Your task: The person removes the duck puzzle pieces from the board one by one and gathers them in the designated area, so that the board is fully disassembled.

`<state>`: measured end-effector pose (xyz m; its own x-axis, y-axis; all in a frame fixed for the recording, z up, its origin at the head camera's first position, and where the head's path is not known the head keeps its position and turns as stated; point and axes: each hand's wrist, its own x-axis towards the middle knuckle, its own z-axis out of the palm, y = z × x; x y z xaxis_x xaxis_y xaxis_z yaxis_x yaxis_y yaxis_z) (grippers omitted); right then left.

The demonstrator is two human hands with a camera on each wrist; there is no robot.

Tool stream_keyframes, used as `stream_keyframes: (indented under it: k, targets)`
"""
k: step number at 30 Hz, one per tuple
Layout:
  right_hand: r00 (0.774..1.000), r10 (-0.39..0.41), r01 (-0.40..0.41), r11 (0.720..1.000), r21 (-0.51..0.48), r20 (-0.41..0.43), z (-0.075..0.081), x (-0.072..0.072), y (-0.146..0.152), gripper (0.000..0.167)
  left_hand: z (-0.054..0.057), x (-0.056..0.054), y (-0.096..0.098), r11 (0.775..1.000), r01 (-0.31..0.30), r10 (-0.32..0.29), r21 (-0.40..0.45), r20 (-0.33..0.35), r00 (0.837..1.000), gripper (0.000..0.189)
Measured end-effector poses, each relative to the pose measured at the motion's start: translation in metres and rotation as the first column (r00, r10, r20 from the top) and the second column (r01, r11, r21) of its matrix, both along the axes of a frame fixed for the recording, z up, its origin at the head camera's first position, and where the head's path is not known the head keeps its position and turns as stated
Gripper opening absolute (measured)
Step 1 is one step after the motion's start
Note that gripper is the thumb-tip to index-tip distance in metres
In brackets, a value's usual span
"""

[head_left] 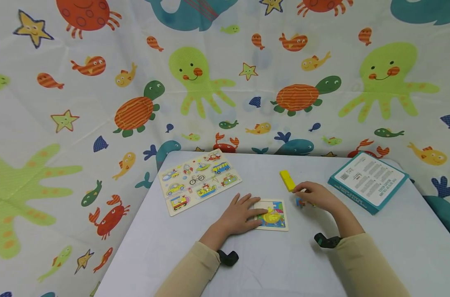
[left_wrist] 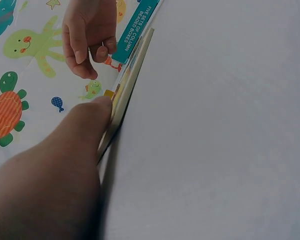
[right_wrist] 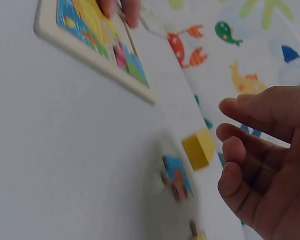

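A small wooden jigsaw puzzle (head_left: 280,225) with a yellow picture on blue lies on the table, and my left hand (head_left: 237,216) rests on its left side with fingers spread. In the left wrist view, the left thumb (left_wrist: 85,120) lies along the puzzle's edge. My right hand (head_left: 317,196) hovers to the right of the puzzle, fingers loosely bent and holding nothing. Below it lie loose jigsaw pieces, one of them blue and reddish (right_wrist: 176,175), another (right_wrist: 199,234) cut by the frame's edge. Just beyond the right fingertips lies a yellow block (head_left: 287,180).
A wooden vehicle puzzle board (head_left: 189,190) lies at the back left. At the back right is a teal box (head_left: 369,181) with a white printed label. Behind the table hangs a sea-animal patterned cloth (head_left: 217,119).
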<state>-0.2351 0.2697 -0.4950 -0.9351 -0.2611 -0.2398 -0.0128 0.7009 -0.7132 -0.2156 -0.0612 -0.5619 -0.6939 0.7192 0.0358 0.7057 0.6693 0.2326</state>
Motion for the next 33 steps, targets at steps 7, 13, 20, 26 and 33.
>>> stream_keyframes:
  k: [7,13,20,26,33]
  targets:
    - [0.999,0.041,-0.041,0.999,-0.001,-0.008,0.001,0.007,-0.029,0.024,0.001,0.0,0.0,1.0,0.004,-0.004,-0.003,-0.002,1.0,0.052]
    - [0.998,0.062,-0.061,0.998,-0.027,0.021,-0.008,0.01,-0.043,0.02,0.003,0.001,0.0,1.0,0.013,-0.013,-0.02,-0.017,1.0,0.058]
    - [0.996,0.089,-0.089,0.995,-0.048,-0.009,-0.019,0.01,-0.053,0.013,0.003,0.001,0.0,1.0,0.022,-0.022,-0.01,-0.013,1.0,0.064]
    - [0.995,0.089,-0.089,0.996,-0.013,-0.035,-0.025,0.009,-0.058,0.011,0.003,0.001,-0.001,1.0,0.024,-0.024,-0.012,-0.02,0.999,0.066]
    - [0.989,0.124,-0.122,0.992,0.032,-0.074,-0.027,0.01,-0.061,0.014,0.005,0.003,0.001,0.999,0.03,-0.031,-0.024,-0.04,0.999,0.066]
